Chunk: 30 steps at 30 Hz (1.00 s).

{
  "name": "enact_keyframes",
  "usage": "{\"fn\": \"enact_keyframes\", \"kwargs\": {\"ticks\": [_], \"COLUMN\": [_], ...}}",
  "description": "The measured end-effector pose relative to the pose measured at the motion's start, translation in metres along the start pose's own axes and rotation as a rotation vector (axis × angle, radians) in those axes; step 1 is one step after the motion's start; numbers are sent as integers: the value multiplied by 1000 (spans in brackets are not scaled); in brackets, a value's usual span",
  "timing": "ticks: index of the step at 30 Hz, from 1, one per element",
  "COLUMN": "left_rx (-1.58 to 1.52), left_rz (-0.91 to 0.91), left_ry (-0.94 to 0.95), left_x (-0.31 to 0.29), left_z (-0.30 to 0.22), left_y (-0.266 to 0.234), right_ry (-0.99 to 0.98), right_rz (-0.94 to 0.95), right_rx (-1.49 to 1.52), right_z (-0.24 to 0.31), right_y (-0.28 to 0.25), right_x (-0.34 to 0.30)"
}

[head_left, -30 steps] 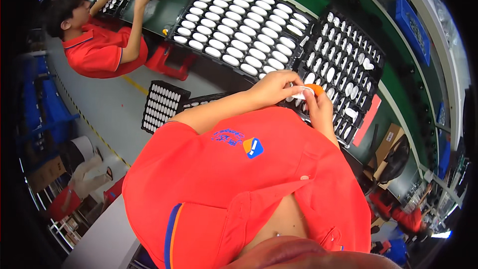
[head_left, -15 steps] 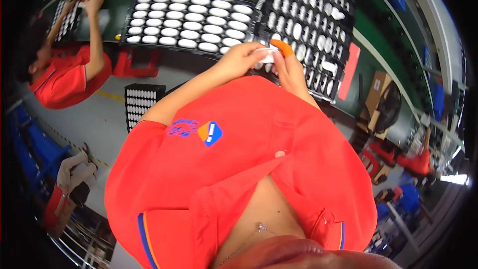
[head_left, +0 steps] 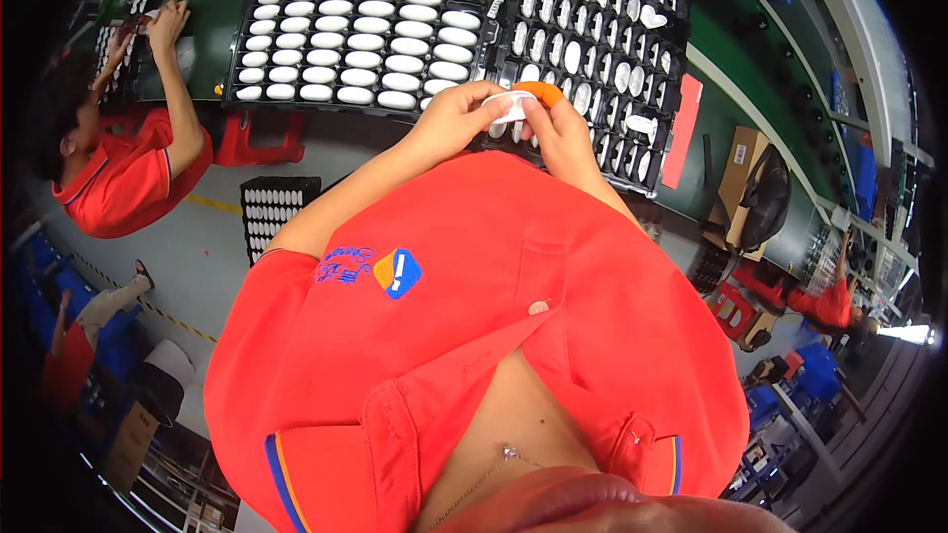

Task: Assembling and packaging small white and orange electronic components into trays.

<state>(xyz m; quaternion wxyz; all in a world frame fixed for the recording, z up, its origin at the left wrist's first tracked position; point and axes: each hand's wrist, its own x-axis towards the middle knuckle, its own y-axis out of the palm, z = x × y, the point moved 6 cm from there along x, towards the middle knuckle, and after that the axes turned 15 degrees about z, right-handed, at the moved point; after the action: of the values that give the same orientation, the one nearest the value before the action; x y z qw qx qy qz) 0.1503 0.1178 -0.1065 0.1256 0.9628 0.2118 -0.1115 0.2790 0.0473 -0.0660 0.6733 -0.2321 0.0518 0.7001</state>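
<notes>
Between my two hands is a small white oval piece, apparently a shell [head_left: 511, 110], with its inner side partly showing. My left hand [head_left: 456, 120] pinches one end between thumb and fingers. My right hand [head_left: 565, 130], with an orange finger cot [head_left: 539, 92] on one finger, closes on the other end. Both hands are just over the near edges of two black trays. The left tray [head_left: 326, 109] holds rows of smooth white ovals. In the right tray [head_left: 647, 188], white pieces stand on edge or lie flat in slots; fingers hide some near ones.
A red strip [head_left: 683, 133] lies along the right tray on the green bench [head_left: 202, 64]. Further right are a cardboard box [head_left: 736, 178] and a black bag [head_left: 765, 199]. A stack of filled trays [head_left: 276, 202] stands below left, near a red stool [head_left: 262, 138]. A co-worker [head_left: 138, 168] works at the far left.
My view has shifted slightly, and hands and trays sit a little further left. The white piece is now tilted so more of its face shows, still held in both hands.
</notes>
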Motion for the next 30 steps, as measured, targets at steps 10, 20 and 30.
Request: {"fn": "enact_keyframes", "kwargs": {"ticks": [10, 20, 30], "left_rx": [428, 627, 513], "left_rz": [21, -298, -342], "left_ry": [82, 29, -39], "left_x": [7, 59, 106], "left_z": [-23, 1, 14], "left_y": [-5, -85, -134], "right_ry": [3, -22, -35], "right_rz": [-24, -30, -45], "right_rx": [-230, -243, -213], "right_z": [-9, -41, -51], "right_y": [-1, -4, -15], "right_x": [2, -9, -22]}}
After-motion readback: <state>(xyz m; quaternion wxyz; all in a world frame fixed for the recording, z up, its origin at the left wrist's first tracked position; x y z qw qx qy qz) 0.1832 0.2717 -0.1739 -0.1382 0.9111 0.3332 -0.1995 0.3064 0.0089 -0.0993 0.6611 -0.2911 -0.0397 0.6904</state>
